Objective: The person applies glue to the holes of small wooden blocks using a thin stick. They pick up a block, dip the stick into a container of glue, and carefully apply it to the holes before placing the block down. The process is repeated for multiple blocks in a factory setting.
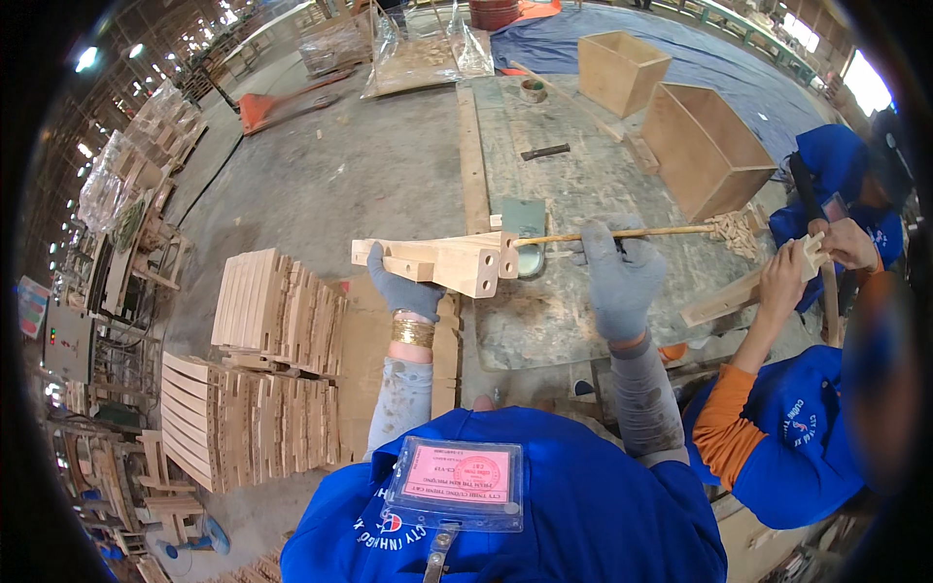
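Note:
My left hand (403, 284), in a grey glove, grips a few pale wooden furniture parts (437, 260) bundled together. Round holes show in their end faces, which point right. In my gloved right hand (625, 282) is a thin wooden stick (671, 231), pinched between the fingers. Its left tip reaches the holed end of the parts; whether it enters a hole cannot be made out. Just behind and under that tip lies a green container (525, 216) with whitish, glue-like stuff inside. A heap of small wooden dowels (736, 233) sits near the stick's right end.
Two wooden boxes (705, 151) stand at the far right of the worktable (544, 330). A dark bar (545, 153) and a small pot (533, 91) lie farther back. Stacked wooden parts (258, 379) rise at my left. At right, a co-worker's hands (792, 272) hold another wooden piece.

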Available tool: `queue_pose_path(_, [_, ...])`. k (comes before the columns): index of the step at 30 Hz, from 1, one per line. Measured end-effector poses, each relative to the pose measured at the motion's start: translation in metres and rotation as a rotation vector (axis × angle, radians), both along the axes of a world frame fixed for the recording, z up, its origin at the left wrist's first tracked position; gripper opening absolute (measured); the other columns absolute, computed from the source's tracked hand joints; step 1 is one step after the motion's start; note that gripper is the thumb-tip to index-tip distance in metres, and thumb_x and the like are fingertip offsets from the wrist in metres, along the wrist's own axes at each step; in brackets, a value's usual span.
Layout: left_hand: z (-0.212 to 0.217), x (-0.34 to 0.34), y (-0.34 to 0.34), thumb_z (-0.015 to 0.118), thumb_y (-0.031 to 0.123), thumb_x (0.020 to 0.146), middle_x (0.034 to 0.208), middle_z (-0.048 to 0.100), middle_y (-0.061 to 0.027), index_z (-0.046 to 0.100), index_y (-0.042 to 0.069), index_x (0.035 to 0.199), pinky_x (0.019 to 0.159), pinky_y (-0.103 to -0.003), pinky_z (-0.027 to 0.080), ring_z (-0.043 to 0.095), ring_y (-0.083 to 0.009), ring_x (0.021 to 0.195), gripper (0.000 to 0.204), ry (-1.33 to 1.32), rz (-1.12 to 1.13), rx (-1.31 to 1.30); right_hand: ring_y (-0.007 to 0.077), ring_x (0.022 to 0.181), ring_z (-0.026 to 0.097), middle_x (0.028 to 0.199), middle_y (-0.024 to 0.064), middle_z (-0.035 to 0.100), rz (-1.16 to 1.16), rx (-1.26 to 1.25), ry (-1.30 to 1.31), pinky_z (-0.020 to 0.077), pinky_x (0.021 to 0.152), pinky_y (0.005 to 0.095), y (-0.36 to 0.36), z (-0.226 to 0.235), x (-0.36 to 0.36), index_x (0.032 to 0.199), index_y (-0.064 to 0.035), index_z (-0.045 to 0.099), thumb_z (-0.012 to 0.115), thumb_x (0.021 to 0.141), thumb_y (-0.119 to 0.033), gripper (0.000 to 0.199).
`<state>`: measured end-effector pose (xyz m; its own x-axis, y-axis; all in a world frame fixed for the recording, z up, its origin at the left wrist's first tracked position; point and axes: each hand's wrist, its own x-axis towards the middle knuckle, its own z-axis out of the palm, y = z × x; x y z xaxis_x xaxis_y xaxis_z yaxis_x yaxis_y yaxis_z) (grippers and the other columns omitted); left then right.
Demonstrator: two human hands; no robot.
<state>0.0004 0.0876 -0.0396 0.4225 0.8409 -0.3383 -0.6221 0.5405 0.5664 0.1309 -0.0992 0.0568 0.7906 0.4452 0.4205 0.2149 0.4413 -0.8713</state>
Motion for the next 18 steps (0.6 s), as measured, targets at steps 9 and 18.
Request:
queue_pose_path(9, [0.007, 0.001, -0.003, 0.052, 0.052, 0.075, 0.103, 0.054, -0.0085, 0.049, 0.013, 0.109, 0.081, -0.046, 0.046, 0.054, -0.0288, 0.096, 0.052, -0.03, 0.007, -0.006, 0.0095, 0.064, 0.059, 0.072, 0.0075, 0.061, -0.025, -0.159, -0.255, 0.0489, 0.056, 0.0196, 0.0, 0.004, -0.003, 0.088, 0.0049, 0.06, 0.058, 0.083, -0.001, 0.008])
queue_pose_path(18, [0.006, 0.0, 0.002, 0.053, 0.052, 0.075, 0.104, 0.054, -0.0092, 0.049, 0.013, 0.109, 0.081, -0.046, 0.046, 0.054, -0.0289, 0.095, 0.052, -0.032, 0.026, -0.019, 0.0099, 0.061, 0.059, 0.073, 0.0087, 0.06, -0.012, -0.135, -0.092, 0.0484, 0.052, 0.02, 0.001, 0.013, -0.004, 0.089, 0.0047, 0.057, 0.056, 0.086, -0.006, 0.011])
